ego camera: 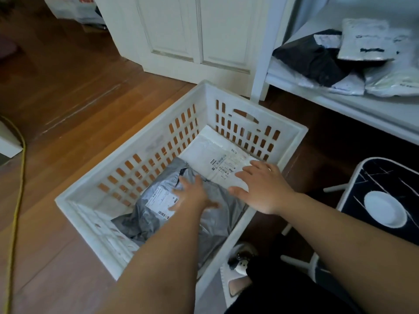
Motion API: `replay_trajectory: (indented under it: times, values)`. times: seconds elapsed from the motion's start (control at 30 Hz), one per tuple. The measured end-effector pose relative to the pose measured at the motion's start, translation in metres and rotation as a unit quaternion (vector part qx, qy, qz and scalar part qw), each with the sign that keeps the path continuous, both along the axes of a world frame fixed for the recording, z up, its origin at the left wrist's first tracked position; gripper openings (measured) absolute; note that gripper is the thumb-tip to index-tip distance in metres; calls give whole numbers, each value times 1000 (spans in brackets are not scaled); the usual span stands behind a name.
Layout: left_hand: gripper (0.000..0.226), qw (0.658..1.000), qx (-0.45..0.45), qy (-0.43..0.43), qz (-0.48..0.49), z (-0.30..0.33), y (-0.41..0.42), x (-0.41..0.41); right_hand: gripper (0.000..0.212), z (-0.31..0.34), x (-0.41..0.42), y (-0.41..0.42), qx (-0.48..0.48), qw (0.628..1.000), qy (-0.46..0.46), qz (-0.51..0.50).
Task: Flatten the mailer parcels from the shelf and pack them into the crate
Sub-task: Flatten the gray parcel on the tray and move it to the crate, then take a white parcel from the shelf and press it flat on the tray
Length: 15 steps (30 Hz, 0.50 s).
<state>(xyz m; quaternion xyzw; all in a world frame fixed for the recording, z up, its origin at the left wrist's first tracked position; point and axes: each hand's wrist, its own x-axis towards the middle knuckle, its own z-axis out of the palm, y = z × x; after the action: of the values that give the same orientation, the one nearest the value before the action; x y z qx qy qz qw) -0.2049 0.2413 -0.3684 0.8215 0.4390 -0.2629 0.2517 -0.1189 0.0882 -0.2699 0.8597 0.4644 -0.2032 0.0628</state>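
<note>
Hands flat in the crate (292, 130), I press the grey mailer (158, 214) with my left hand (192, 193) and the white mailer (217, 150) with my right hand (263, 186), fingers spread; next, more from the shelf (353, 105).

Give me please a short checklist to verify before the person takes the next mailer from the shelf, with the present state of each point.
1. Grey mailer lies inside the crate: ok.
2. Grey mailer flat: not ok, it looks crumpled and puffy under the left hand.
3. White mailer flat in the far end: ok, the right hand rests open on it.
4. Both hands free to reach: ok, neither grips anything.
5. Mailers left on the shelf: ok, a dark mailer and several white ones wait there.
6. Room in the crate for all: cannot tell.
</note>
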Motion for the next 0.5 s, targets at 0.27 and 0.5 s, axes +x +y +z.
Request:
replay_trajectory:
  times: [0.27,0.5]
  values:
    - [44,954,135,-238,-124,135,-66,59,50,55,31,-104,84,987,-98,-100]
    - [41,921,96,-320,-201,196,-165,101,46,94,51,-275,74,942,-160,-287]
